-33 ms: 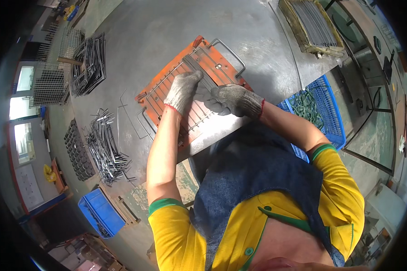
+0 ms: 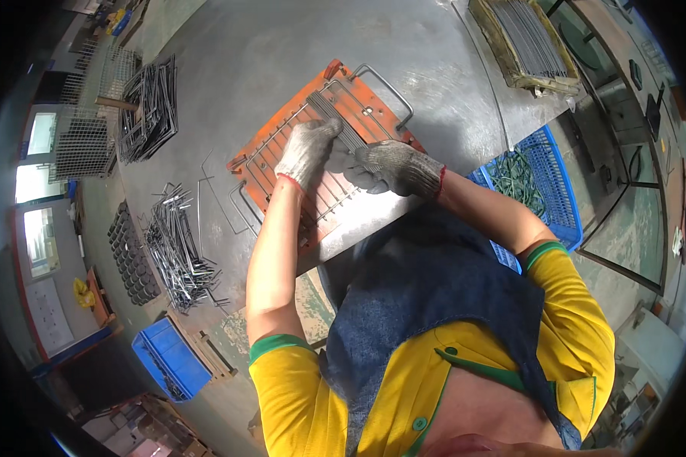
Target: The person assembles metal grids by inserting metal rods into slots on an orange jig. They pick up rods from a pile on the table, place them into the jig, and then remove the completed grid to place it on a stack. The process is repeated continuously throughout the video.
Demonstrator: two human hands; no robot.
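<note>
Both gloved hands are down on the orange jig [image 2: 282,164], which lies flat on the grey metal surface [image 2: 267,46] right in front of the person. The left hand [image 2: 306,151] lies spread, fingers apart, pressing on the thin wire rods [image 2: 335,114] set across the jig. The right hand [image 2: 400,166] sits just beside it, fingers curled loosely over the same bundle of rods; whether it actually pinches one I cannot tell. Nothing shows as changed: this view matches the other, with hands, jig and rods in the same places, so the work reads as mid-placement, rods being seated. A wire frame [image 2: 385,87] pokes out past the jig's far edge. Loose bent wires [image 2: 177,251] lie heaped to the left, a blue crate [image 2: 545,183] to the right.
</note>
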